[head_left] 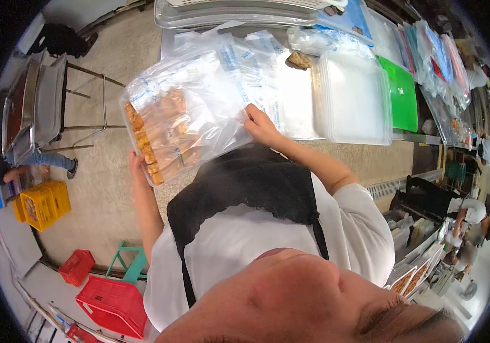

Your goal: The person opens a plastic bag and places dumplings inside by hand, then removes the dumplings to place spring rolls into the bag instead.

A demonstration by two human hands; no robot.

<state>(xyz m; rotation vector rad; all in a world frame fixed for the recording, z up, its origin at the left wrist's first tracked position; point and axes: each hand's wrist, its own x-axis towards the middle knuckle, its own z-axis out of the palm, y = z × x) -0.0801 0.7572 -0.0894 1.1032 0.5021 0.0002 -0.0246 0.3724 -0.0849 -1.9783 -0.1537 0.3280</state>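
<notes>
A shallow clear tray (185, 166) holds brown, fried-looking food pieces (142, 143), lined up along its left side and spread further in. Clear plastic film with blue print (216, 86) lies over most of it. My left hand (137, 164) is closed on the tray's near left edge, fingers partly hidden behind it. At the tray's right side, my right hand (261, 126) pinches the plastic film; whether it also grips the tray's corner is hidden. More printed plastic sheets (265, 43) lie on the metal table just beyond.
To the right stand stacked translucent containers (353, 97) and a green board (403, 94). A brown lump (299, 60) sits near them. Metal trays (233, 17) are at the back. Yellow crates (45, 203) and red crates (110, 306) stand on the floor; other people work at both sides.
</notes>
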